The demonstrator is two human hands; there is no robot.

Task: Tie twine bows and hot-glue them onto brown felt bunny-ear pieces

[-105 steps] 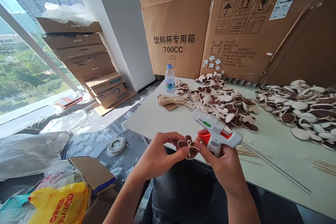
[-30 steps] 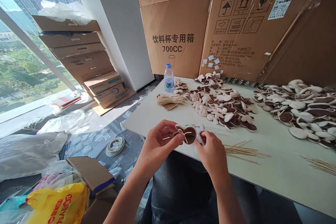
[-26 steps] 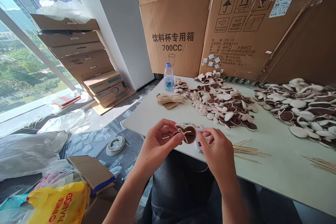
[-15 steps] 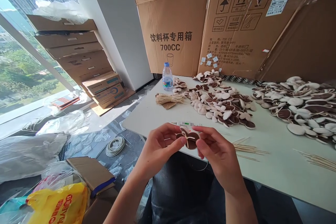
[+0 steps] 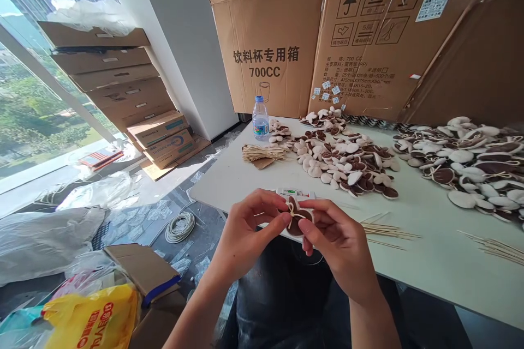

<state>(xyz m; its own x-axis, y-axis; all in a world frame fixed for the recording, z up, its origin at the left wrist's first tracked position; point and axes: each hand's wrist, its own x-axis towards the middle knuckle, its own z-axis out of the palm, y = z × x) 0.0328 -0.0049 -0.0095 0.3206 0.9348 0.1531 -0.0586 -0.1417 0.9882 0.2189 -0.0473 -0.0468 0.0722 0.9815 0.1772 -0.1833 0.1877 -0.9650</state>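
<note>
Head view, looking forward-down across near table (image 5: 442, 267)

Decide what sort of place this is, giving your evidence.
Probably a makeshift craft workspace. Small brown-and-white, soft-looking pieces lie heaped on a long pale tabletop, with thin tan sticks nearby, and rectangular brown cardboard boxes are stacked beside a wide glass window.
</note>
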